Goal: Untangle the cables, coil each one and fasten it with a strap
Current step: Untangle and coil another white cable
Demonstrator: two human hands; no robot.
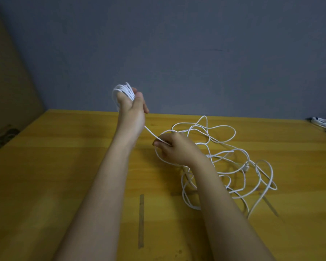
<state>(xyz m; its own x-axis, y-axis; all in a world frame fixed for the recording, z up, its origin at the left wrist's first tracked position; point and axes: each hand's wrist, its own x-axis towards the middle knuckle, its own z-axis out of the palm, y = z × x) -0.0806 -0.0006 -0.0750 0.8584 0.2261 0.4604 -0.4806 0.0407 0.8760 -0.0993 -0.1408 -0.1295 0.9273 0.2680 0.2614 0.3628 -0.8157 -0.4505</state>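
Yellow wooden table [64, 166] is carrying our tangled white cable [233, 166]. We are gripping its coil [123, 91] in the raised left hand [131, 108]; our right hand [174, 147] is pinching the taut strand above the tangle.

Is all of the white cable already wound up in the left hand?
No, the left hand holds only a few loops, while much loose cable lies tangled on the table.

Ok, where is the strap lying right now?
In the head view, a strap lies flat on the wooden table, lower centre, between the two forearms, left of the loose white cable tangle.
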